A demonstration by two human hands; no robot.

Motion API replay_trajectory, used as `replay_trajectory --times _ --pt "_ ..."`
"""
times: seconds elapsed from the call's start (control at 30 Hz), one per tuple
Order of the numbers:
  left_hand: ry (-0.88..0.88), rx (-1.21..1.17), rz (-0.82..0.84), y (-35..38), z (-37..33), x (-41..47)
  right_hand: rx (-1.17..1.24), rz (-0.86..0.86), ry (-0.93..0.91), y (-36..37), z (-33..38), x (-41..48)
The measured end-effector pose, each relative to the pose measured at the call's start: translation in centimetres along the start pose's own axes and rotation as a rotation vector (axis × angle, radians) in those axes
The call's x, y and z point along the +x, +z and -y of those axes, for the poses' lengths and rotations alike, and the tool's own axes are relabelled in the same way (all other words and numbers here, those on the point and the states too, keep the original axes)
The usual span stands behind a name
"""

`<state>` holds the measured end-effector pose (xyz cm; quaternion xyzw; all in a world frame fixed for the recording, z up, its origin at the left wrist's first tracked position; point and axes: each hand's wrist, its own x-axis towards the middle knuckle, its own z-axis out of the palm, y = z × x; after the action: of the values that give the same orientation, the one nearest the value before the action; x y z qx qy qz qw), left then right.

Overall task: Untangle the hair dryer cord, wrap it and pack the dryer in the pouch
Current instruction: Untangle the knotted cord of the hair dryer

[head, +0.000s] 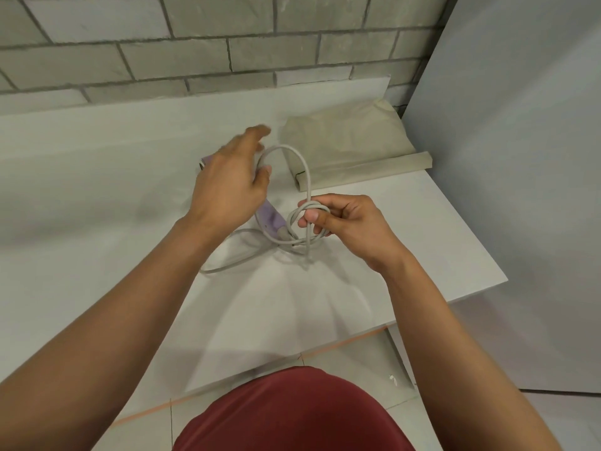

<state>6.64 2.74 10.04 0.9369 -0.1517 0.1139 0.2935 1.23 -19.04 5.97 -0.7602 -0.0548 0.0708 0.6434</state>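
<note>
Cord (300, 164) arches from my left hand (227, 187), fingers loose and straight, to my right hand (344, 222), which pinches small coils just above the purple dryer (271, 219) on the table (97, 190). I should feed slack evenly and keep the loops flat. The pouch (344, 148) lies behind.

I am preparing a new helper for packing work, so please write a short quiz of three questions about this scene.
1. Which hand grips the coils of the grey cord?
2. True or false: the hair dryer is already inside the beige pouch.
3. The handle of the hair dryer is: A) black B) purple C) red.
Key: 1 right hand; 2 false; 3 B.
</note>
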Motion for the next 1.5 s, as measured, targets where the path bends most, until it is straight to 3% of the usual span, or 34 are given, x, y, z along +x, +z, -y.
replay_trajectory --times 0.13,0.23,0.37,0.53,0.63,0.7,0.8,0.9,0.97,1.07,1.17,1.27,1.37,1.5 --pt "0.605 0.333 0.160 -0.5 -0.4 1.0 -0.013 0.030 -0.013 -0.5 0.2 0.3" --pt "0.753 0.393 0.198 -1.2 -0.8 1.6 -0.006 0.031 -0.022 -0.7 0.5 0.3" --pt "0.665 0.428 0.002 -1.8 -0.4 1.9 -0.002 -0.029 -0.009 -1.1 0.5 0.0" --pt "0.264 0.115 -0.234 -2.0 -1.3 1.1 0.048 -0.043 -0.021 -1.2 0.8 -0.2" --pt "-0.024 -0.146 -0.231 -2.6 -1.8 0.8 0.049 -0.019 -0.017 -1.0 0.6 -0.3" --pt "-0.091 -0.185 -0.220 -3.0 -1.4 0.7 0.047 -0.018 -0.031 -0.9 0.6 -0.3" --pt "-0.118 -0.090 -0.164 -3.3 0.0 0.7 0.050 -0.024 -0.044 -1.0 0.8 -0.2" --pt "-0.071 0.166 -0.064 -2.9 1.8 0.9 0.024 -0.001 -0.034 -1.3 0.7 -0.1" --pt "0.112 0.272 -0.026 -2.6 2.1 0.7 -0.011 0.024 -0.026 -1.5 0.6 -0.1" --pt "0.558 0.407 0.143 -1.6 1.1 0.4 -0.028 0.044 -0.019 -1.5 0.7 0.1" --pt "0.716 0.398 0.202 -0.5 0.0 -0.1 -0.030 0.047 -0.030 -1.6 0.8 0.3" --pt "0.664 0.366 0.026 -0.5 0.2 0.2 -0.047 0.018 -0.044 -1.7 0.6 0.2" --pt "0.478 0.287 -0.170 -0.9 -0.1 0.2 -0.009 -0.023 -0.047 -1.8 0.5 0.1" --pt "0.064 -0.179 -0.283 -1.5 -1.8 0.0 0.031 -0.018 -0.033 -1.5 0.6 0.2"
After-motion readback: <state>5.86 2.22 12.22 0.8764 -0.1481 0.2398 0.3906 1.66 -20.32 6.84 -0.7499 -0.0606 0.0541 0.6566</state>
